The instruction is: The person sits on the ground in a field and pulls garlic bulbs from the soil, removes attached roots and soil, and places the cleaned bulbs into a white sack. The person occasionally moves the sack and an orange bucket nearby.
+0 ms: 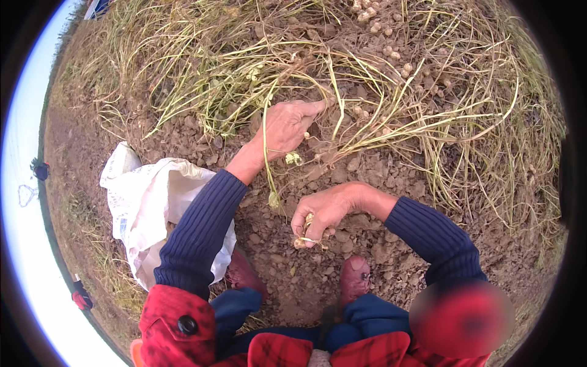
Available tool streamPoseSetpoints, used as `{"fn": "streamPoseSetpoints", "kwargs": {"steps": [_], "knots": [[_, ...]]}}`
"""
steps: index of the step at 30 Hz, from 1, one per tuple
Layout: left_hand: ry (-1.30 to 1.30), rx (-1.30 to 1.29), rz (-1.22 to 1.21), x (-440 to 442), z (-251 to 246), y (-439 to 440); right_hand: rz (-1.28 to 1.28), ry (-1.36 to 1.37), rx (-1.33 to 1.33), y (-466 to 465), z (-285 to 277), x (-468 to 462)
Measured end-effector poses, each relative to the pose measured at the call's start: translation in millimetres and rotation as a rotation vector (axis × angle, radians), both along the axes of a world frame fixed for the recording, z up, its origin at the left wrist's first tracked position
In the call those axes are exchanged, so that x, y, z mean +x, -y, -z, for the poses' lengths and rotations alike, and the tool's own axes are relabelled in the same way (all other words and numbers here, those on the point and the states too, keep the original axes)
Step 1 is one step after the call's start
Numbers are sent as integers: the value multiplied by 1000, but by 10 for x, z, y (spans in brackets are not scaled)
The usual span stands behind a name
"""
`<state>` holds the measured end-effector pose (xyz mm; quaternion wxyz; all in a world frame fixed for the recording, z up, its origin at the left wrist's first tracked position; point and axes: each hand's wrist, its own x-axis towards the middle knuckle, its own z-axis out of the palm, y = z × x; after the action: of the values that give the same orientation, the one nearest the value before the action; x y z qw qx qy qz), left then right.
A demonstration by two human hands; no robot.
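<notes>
My right hand [331, 208] is closed around several peanut pods [300, 242], which poke out between the fingers above the bare soil. Farther forward, my left hand [291, 124] reaches in among the peanut plants' roots and stems [339, 114]. Its fingertips are partly hidden, so I cannot tell whether they grip anything. A single small pod [307, 135] shows just beside that hand. Loose pods [361, 111] lie among the roots to its right. Left of my legs, a white woven sack [142, 197] stands with its mouth open; my left forearm covers part of it.
Pulled peanut vines [197, 69] spread across the ground ahead, with more pods [367, 11] at the far side. Clods of dry soil [293, 284] lie between my reddish boots [355, 277]. Two people [81, 296] [41, 170] are far off at the left.
</notes>
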<state>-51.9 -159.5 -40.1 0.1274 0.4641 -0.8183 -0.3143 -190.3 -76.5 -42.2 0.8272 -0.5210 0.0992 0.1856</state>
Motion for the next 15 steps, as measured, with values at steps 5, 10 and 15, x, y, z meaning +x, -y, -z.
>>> {"fn": "streamPoseSetpoints", "kwargs": {"steps": [5,10,15], "knots": [[-90,-119,-604,-127,154,85,-15,34,25,22,-50,-3],[123,-328,-486,-78,324,214,-48,-4,6,23,-88,-29],[276,-167,-513,-104,319,262,-56,-38,-6,21,-83,18]]}}
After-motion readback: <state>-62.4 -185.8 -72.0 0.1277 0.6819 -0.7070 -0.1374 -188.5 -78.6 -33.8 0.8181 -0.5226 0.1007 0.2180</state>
